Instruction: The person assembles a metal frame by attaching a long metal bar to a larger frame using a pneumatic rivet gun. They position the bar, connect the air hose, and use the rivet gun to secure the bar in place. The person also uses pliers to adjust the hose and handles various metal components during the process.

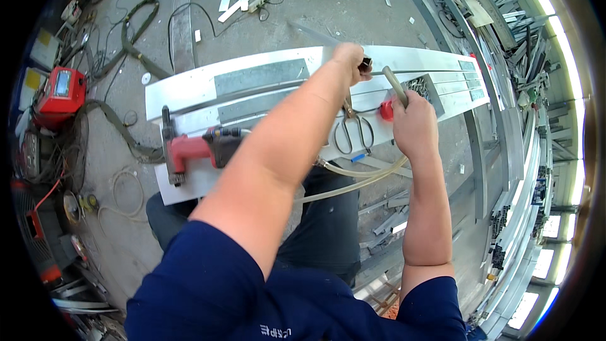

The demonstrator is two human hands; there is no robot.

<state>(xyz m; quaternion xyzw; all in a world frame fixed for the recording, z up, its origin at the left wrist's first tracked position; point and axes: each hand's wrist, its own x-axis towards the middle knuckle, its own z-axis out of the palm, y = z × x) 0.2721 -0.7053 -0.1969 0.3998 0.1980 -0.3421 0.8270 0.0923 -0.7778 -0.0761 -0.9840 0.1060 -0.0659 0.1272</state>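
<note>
My left hand (347,60) is closed above the long white metal panels (177,93). It grips a slim metal profile (365,63) with a dark hollow end, whose far part is blurred. My right hand (416,125) is wrapped round a pale curved tube (394,83). A pale hose (363,181) runs up behind my right wrist; whether it joins that tube I cannot tell. Beside my right fingers sits a small red object (386,111). Scissors (346,134) lie between my hands. A tray of small metal fasteners (416,86) rests beyond my right hand.
A red and black power tool (189,149) lies on the panels to the left. Near the scissors is a small blue piece (358,157). At far left stands a red machine (63,91) with thick cables. Metal bars (505,170) are stacked along the right; offcuts (237,0) litter the floor ahead.
</note>
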